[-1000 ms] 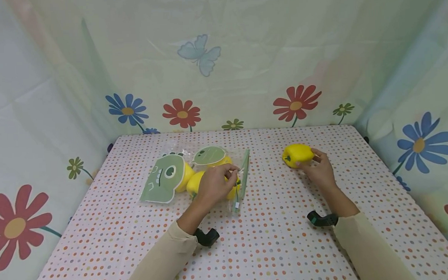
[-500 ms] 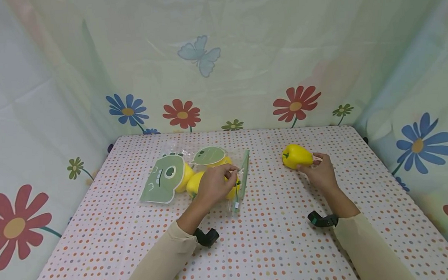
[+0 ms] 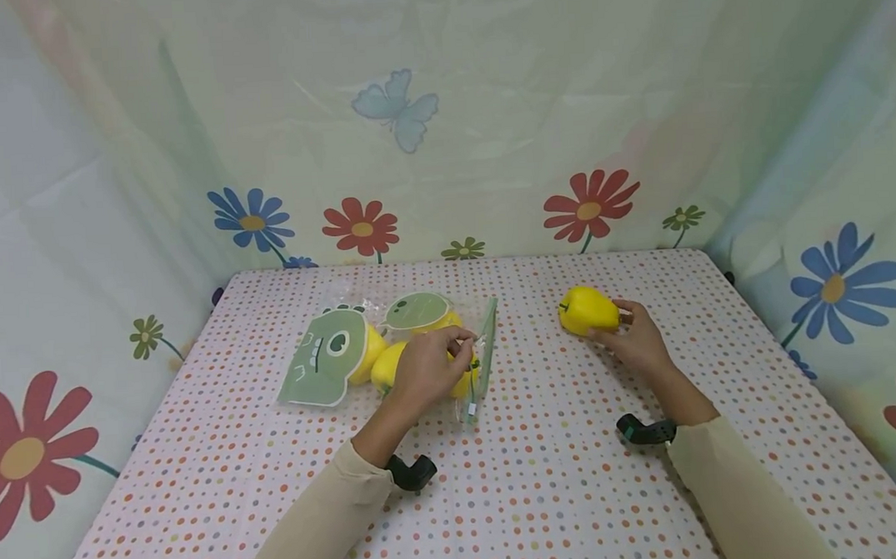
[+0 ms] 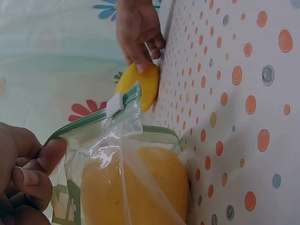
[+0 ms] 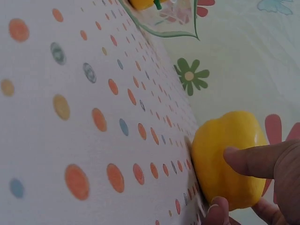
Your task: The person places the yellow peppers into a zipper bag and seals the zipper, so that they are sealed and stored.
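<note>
My left hand (image 3: 431,368) pinches the upper edge of a clear zip bag (image 3: 324,360) printed with a green dinosaur. In the left wrist view the green zip edge has a white slider (image 4: 115,105), and the mouth gapes beside the slider. Several yellow bell peppers (image 3: 387,367) lie inside the bag, partly hidden by the print and my hand. To the right, my right hand (image 3: 641,338) holds a loose yellow bell pepper (image 3: 588,309) by its rounded end, stem pointing left. In the right wrist view the thumb (image 5: 253,159) presses the pepper's side, with fingers curled below.
A white cloth with coloured dots covers the table (image 3: 547,475). Flower-printed curtains (image 3: 487,144) stand behind and at both sides. Dotted tabletop lies between the bag's mouth and the loose pepper. Black wrist devices (image 3: 414,473) sit on both wrists.
The loose bell pepper has turned a little in my right hand, its stem now further left, and has shifted slightly left. My left hand and the bag stay in place.
</note>
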Demonstrator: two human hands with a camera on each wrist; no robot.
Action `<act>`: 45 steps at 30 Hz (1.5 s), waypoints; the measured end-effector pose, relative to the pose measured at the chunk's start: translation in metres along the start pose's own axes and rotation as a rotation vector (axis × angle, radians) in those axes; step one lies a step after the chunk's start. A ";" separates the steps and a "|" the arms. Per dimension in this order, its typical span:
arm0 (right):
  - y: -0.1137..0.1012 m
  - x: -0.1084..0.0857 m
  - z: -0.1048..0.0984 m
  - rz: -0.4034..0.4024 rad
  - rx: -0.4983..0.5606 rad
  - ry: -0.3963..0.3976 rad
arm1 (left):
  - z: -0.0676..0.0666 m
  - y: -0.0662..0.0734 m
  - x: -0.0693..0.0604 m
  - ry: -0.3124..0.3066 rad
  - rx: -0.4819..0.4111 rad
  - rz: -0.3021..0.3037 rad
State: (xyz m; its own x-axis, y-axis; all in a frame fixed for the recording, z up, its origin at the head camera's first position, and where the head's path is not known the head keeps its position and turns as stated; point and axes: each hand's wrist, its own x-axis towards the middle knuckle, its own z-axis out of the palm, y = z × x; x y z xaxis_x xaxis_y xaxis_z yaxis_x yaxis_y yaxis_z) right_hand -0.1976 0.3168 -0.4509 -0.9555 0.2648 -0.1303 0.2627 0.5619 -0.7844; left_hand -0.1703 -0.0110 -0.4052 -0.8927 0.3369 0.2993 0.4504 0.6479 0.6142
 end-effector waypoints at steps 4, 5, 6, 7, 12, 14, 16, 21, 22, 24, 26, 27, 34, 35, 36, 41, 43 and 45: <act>0.000 0.002 0.001 0.045 0.008 0.002 | 0.000 0.000 0.000 -0.011 -0.008 -0.007; 0.001 0.002 0.001 0.050 0.005 0.006 | -0.001 0.000 0.000 -0.012 -0.008 -0.007; 0.001 0.003 0.002 0.053 -0.002 0.011 | -0.001 0.000 0.000 -0.013 -0.009 -0.008; 0.001 0.004 0.002 0.051 -0.012 0.017 | -0.001 0.000 0.000 -0.012 -0.009 -0.010; 0.000 0.005 0.008 0.022 -0.063 0.056 | -0.001 0.000 0.000 -0.008 -0.007 -0.011; -0.003 0.004 0.010 0.018 -0.071 0.072 | -0.001 0.001 0.000 -0.006 -0.005 -0.007; -0.006 0.002 0.010 0.017 -0.082 0.087 | 0.000 0.001 0.000 -0.004 -0.002 -0.005; -0.010 -0.001 0.009 0.026 -0.082 0.092 | -0.001 0.001 0.000 0.001 0.000 -0.001; -0.010 -0.002 0.009 0.026 -0.080 0.090 | -0.001 0.000 0.000 0.002 0.001 0.001; -0.009 -0.002 0.009 0.021 -0.076 0.089 | -0.001 0.000 -0.001 0.005 0.003 0.003; -0.008 -0.002 0.010 0.004 -0.065 0.093 | -0.001 0.000 -0.001 0.007 0.003 0.003; -0.006 -0.002 0.010 -0.002 -0.059 0.096 | -0.001 0.000 -0.001 0.008 0.002 0.004; -0.002 0.000 0.013 -0.031 -0.067 0.121 | -0.001 0.000 -0.001 0.017 0.001 0.008; -0.002 0.000 0.013 -0.031 -0.069 0.117 | -0.001 0.000 -0.001 0.018 0.003 0.008; -0.002 0.000 0.013 -0.030 -0.070 0.114 | -0.001 0.000 -0.001 0.018 0.006 0.008; -0.005 -0.003 0.012 -0.001 -0.041 0.108 | -0.002 0.001 -0.002 0.009 0.001 0.002; -0.005 -0.005 0.012 0.006 -0.034 0.120 | -0.002 0.001 -0.002 0.006 0.004 0.001; -0.005 -0.006 0.012 0.001 -0.031 0.133 | -0.002 0.002 -0.001 0.003 0.008 -0.005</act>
State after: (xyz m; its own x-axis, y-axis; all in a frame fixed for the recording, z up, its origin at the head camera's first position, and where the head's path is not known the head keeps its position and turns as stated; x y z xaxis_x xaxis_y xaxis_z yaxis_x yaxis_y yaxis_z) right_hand -0.1950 0.3030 -0.4534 -0.9294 0.3659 -0.0475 0.2694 0.5849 -0.7650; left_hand -0.1681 -0.0118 -0.4025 -0.8948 0.3317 0.2989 0.4464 0.6546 0.6101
